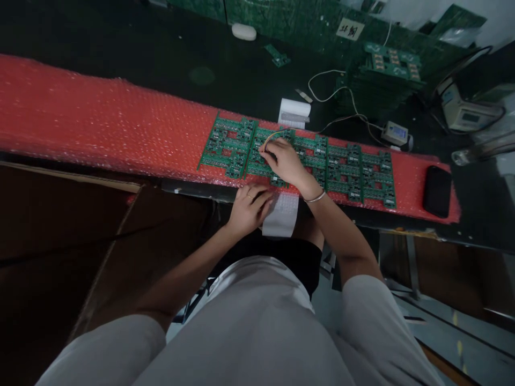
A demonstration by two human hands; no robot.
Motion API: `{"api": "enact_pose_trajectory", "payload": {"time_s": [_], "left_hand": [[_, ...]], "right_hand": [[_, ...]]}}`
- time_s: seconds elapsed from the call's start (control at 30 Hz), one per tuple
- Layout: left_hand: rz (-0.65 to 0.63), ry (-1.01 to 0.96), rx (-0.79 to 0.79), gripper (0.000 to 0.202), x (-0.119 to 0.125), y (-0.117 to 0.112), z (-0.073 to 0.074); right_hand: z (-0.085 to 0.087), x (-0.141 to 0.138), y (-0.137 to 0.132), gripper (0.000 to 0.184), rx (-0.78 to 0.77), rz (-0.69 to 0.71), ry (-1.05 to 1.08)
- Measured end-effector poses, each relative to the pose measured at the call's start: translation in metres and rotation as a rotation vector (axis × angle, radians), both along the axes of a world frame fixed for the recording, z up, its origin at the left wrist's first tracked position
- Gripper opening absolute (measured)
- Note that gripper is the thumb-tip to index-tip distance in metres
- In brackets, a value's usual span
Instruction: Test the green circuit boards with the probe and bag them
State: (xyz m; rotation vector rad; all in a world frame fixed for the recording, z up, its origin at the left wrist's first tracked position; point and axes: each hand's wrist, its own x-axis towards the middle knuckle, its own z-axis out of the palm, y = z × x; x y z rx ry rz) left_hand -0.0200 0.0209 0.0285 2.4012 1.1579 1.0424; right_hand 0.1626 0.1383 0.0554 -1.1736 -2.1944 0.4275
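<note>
Several green circuit boards [227, 142] lie in a row on red bubble wrap [100, 126]. My right hand [286, 161] is over the second board from the left. Its fingers are pinched on the end of a thin cable [269, 138] with yellowish and dark wires, close to the board's surface. The fingertips cover the cable's tip, so I cannot tell whether it touches the board. At the near edge of the bubble wrap rests my left hand [249, 208], fingers loosely bent and apart, beside a white paper strip [281, 217]. I see nothing held in it.
A small white meter box [395, 133] with cables stands behind the boards at right. A black phone [437, 191] lies on the wrap's right end. Stacked boards [392, 63], a white mouse-like object [243, 32] and a paper roll [295, 111] are further back.
</note>
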Motion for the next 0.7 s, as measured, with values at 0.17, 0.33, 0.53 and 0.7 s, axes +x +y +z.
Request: {"api": "enact_pose_trajectory", "payload": {"time_s": [0.17, 0.33, 0.53, 0.7], "left_hand": [[-0.119, 0.003, -0.003, 0.013, 0.007, -0.015, -0.012], [-0.117, 0.092, 0.039, 0.014, 0.017, -0.019, -0.025], [-0.071, 0.102, -0.017, 0.014, 0.021, -0.018, -0.034], [-0.066, 0.089, -0.073, 0.015, 0.023, -0.026, -0.027]], "right_hand": [[-0.004, 0.000, 0.000, 0.019, 0.007, -0.063, 0.031], [-0.010, 0.001, 0.001, 0.018, 0.013, -0.071, 0.057], [-0.013, 0.001, 0.002, 0.016, 0.016, -0.069, 0.061], [-0.012, 0.000, 0.001, 0.016, 0.023, -0.077, 0.052]]}}
